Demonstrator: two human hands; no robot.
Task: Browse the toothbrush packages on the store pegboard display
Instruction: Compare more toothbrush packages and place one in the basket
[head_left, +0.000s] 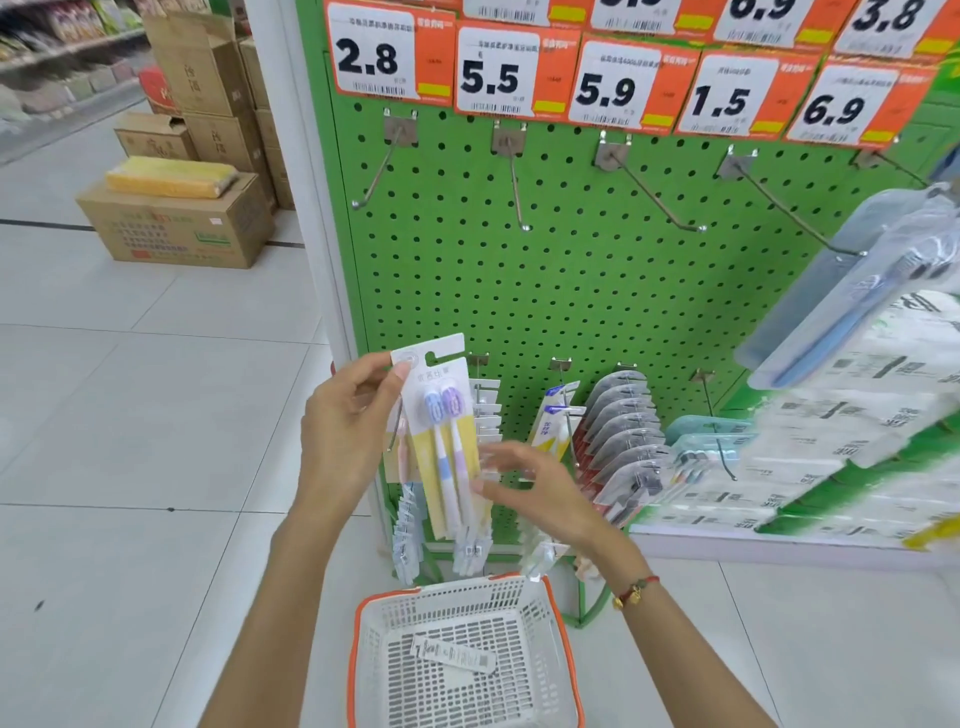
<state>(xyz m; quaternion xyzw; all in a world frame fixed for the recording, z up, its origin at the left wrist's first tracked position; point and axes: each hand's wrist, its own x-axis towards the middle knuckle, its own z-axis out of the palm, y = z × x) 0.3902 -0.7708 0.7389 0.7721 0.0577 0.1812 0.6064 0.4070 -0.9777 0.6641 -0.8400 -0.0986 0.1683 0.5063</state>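
Down at the foot of the green pegboard (571, 270), the left hand (345, 431) holds a two-toothbrush blister pack (444, 410) upright by its left edge, thumb tip pressed to the card near the hang slot and fingers curled behind. The right hand (540, 488) is blurred, fingers spread loosely by the pack's lower right edge; I cannot tell whether it touches. The pack looks light, its flat card fairly stiff, its clear bubble slick and easily dented, so the card margins seem the sensible grip. A white basket (363, 649) sits on the floor beneath.
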